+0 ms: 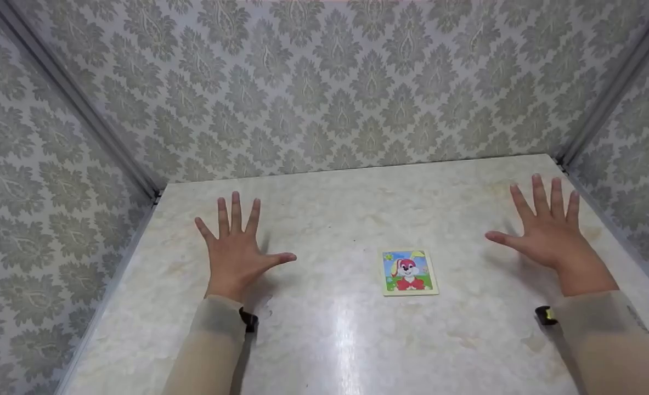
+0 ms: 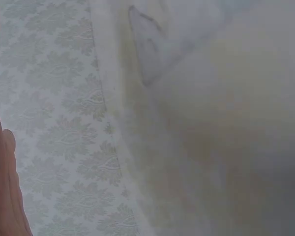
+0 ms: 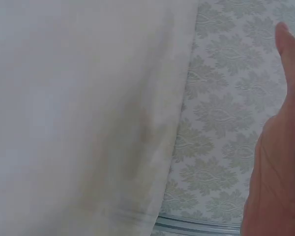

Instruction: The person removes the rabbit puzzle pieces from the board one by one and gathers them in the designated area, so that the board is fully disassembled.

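Note:
A small square picture puzzle or card [image 1: 410, 273] showing a red and white cartoon dog or rabbit lies flat on the table, right of the middle in the head view. To its left, my left hand [image 1: 235, 258] has its fingers spread wide and holds nothing. My right hand [image 1: 549, 244], on the other side and a little farther back, is likewise spread with nothing in it. Parts of the left hand [image 2: 5, 182] and the right hand [image 3: 280, 162] show at the outer edges of the wrist views.
The pale marbled table [image 1: 324, 219] ends at a patterned back wall [image 1: 335, 82]. Similar panels rise at both sides, with grey metal posts [image 1: 77, 99] in the corners. Dark wrist straps [image 1: 249, 320] show at both sleeves.

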{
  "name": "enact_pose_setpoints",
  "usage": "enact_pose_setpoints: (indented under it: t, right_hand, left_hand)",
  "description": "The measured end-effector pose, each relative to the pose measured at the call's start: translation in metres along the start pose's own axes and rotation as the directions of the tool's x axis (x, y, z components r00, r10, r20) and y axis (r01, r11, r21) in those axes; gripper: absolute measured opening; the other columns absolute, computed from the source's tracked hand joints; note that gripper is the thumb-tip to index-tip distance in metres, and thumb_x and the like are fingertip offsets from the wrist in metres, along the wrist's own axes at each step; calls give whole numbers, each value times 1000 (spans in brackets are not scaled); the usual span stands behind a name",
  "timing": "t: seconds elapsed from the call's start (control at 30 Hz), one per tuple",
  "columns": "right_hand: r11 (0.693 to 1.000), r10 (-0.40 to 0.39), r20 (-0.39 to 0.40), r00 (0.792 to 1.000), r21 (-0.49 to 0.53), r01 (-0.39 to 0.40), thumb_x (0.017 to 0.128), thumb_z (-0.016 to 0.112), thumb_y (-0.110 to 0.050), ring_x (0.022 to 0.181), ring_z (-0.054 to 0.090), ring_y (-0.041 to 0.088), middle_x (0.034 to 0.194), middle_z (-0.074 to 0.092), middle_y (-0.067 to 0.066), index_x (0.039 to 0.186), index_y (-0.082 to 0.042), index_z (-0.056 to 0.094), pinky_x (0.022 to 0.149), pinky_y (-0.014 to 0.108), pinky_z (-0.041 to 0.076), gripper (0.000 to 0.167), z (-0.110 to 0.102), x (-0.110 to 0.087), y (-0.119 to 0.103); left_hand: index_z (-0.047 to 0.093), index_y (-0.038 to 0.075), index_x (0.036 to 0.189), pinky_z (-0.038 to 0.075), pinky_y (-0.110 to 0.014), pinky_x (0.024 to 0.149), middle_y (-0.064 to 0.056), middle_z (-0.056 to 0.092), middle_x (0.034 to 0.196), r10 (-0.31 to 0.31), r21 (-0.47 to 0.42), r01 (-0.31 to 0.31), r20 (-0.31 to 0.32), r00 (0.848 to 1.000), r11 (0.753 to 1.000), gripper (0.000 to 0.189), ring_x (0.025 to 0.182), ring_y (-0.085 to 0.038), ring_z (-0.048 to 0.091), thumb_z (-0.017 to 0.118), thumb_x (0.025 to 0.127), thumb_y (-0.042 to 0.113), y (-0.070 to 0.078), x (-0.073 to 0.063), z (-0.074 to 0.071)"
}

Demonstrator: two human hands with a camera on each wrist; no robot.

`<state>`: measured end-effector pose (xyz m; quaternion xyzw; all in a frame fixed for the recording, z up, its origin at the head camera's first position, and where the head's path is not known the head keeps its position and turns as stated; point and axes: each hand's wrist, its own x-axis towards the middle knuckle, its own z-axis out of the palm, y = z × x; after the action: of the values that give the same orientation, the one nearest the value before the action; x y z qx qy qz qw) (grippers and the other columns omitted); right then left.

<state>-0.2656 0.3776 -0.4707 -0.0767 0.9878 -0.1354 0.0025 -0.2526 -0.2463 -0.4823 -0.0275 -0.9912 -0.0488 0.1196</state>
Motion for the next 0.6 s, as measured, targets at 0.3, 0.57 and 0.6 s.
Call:
enact_pose_setpoints:
  t: [0.3,0.57,0.6]
  right_hand:
    - [991,-50,-67,996,121,58,99,71,-77,169,-37,51,187,-29,19,183,-19,-6,128,74,-33,128,0,9,-30]
    - [946,-144,-81,986,280,161,95,78,-75,172,-31,51,188,-25,21,182,-15,-12,133,71,-28,138,14,15,-50]
    - [940,-153,-70,986,297,168,95,78,-75,172,-31,50,188,-25,21,182,-15,-13,133,72,-28,139,15,16,-52]
  left_hand:
    - [5,31,184,-16,-85,130,-9,-17,192,17,-34,-18,-44,999,999,152,178,-43,-17,62,68,112,24,6,-5]
    - [2,30,184,-15,-85,131,-8,-17,192,10,-139,-20,-66,998,990,153,178,-42,-17,71,69,105,46,8,-5]
    - [2,30,184,-14,-85,132,-8,-17,192,10,-158,-19,-59,998,987,153,178,-42,-18,71,70,105,50,8,-4]
